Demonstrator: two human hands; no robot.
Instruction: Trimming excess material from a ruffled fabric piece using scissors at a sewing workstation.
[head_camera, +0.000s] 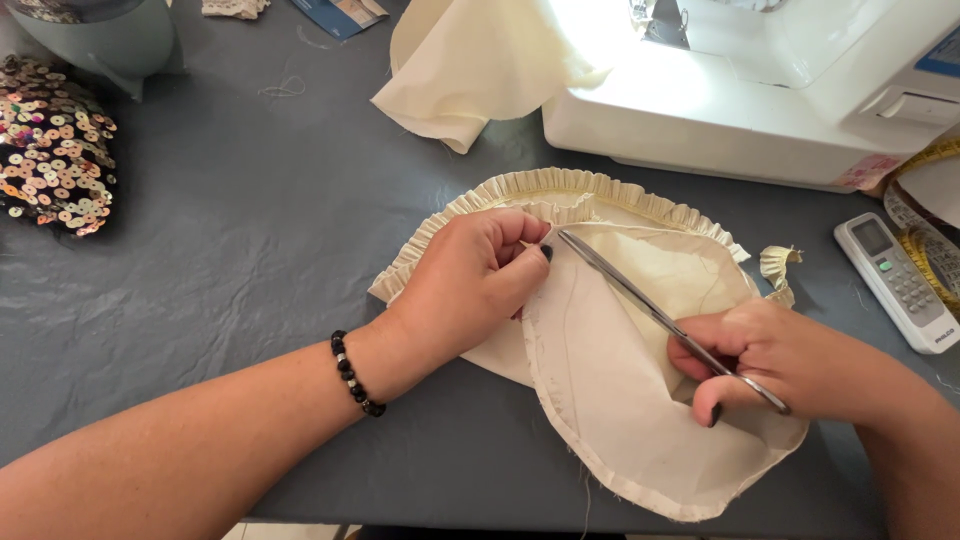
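A round cream fabric piece (620, 400) with a ruffled trim (560, 185) along its far edge lies on the dark grey table. My left hand (470, 280), a black bead bracelet on its wrist, pinches the fabric's seam edge near the ruffle. My right hand (780, 360) grips long silver scissors (640, 300). Their closed tip points up-left and meets the fabric right at my left thumb. The scissor handles are hidden inside my right hand.
A white sewing machine (740, 90) stands at the back right with loose cream cloth (470, 60) beside it. A white remote control (895, 280) and yellow tape measure (935, 240) lie at right. A sequinned fabric pile (50, 150) sits at far left.
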